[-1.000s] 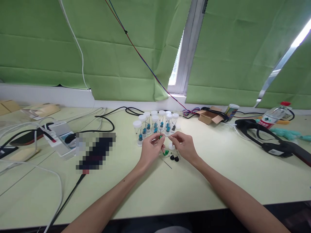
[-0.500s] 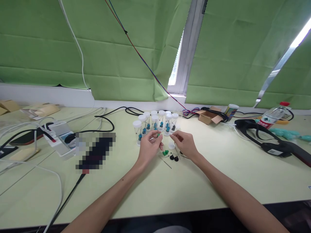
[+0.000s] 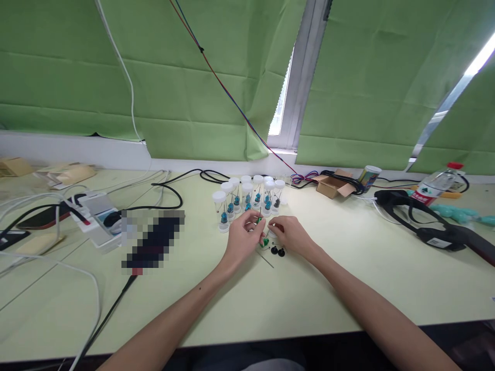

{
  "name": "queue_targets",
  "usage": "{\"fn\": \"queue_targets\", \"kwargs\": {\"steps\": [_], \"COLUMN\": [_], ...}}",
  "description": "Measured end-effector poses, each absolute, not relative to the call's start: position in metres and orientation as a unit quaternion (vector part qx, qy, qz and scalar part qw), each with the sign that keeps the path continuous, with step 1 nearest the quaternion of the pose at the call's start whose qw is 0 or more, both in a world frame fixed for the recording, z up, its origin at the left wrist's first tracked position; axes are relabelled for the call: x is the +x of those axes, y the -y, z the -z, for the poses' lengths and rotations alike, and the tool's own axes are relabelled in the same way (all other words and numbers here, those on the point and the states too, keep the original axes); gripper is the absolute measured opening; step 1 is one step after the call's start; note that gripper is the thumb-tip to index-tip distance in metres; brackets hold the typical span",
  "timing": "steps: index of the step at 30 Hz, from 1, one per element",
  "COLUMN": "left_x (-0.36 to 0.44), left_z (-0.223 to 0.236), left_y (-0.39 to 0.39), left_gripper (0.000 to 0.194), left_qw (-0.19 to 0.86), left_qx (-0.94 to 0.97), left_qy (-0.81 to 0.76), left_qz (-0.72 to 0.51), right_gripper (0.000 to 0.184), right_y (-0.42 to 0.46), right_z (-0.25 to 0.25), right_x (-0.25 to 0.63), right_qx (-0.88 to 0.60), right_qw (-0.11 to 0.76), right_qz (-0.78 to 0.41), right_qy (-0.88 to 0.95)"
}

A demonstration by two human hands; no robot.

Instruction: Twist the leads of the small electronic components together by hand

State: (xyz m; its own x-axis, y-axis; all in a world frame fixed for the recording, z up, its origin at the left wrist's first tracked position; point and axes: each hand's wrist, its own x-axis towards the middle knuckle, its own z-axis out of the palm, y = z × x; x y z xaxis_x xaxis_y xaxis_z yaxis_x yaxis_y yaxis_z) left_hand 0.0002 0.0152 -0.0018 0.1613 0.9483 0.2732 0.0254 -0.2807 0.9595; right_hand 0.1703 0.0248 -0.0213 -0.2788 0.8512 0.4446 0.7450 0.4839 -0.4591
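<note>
1. Head view, left hand (image 3: 244, 234): thumb and fingertips are clamped on a small green piece (image 3: 259, 220), held just above the table (image 3: 232, 309), with a thin stem rising from it.
2. Head view, right hand (image 3: 291, 234): it stands just beside the left, thumb and fingers drawn close. Whether the tips meet or hold something (they are very small here) I cannot tell. A white round piece (image 3: 272, 234) shows partly behind them.
3. Head view, below and between the hands: another green piece (image 3: 265, 242) lies on the table, near two black discs (image 3: 277, 251) set side by side. A thin rod (image 3: 266, 259) lies slantwise, nearer the person.
4. Head view, beyond the hands: a cluster of clear vials (image 3: 219, 207) with white caps stands upright, most of them with blue pieces inside.
5. Head view, farther out: an open cardboard box (image 3: 330, 188) and a red-capped bottle (image 3: 435, 184) are to the right; a white power strip (image 3: 101, 214) is to the left.
</note>
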Motion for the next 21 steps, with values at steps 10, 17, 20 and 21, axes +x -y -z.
{"fn": "queue_targets", "kwargs": {"steps": [10, 17, 20, 21], "left_x": [0.0016, 0.0012, 0.0008, 0.0009], "left_z": [0.0053, 0.0058, 0.0059, 0.0061], "left_y": [-0.0139, -0.0139, -0.0133, -0.0133], "left_gripper": [0.019, 0.023, 0.025, 0.025], "left_qw": [0.434, 0.434, 0.437, 0.439], "left_qx": [0.633, 0.635, 0.637, 0.638], "left_qy": [-0.383, -0.386, -0.384, -0.384], "left_qz": [-0.514, -0.510, -0.505, -0.503], "right_gripper": [0.020, 0.020, 0.021, 0.021], "right_y": [-0.0229, -0.0221, -0.0215, -0.0214], "right_z": [0.0217, 0.0207, 0.0210, 0.0212], "right_x": [0.1691, 0.1683, 0.1689, 0.1691], "right_qx": [-0.493, -0.499, -0.500, -0.499], "right_qw": [0.313, 0.281, 0.271, 0.270], "right_qz": [-0.087, -0.079, -0.080, -0.081], "right_qy": [0.807, 0.816, 0.819, 0.819]}}
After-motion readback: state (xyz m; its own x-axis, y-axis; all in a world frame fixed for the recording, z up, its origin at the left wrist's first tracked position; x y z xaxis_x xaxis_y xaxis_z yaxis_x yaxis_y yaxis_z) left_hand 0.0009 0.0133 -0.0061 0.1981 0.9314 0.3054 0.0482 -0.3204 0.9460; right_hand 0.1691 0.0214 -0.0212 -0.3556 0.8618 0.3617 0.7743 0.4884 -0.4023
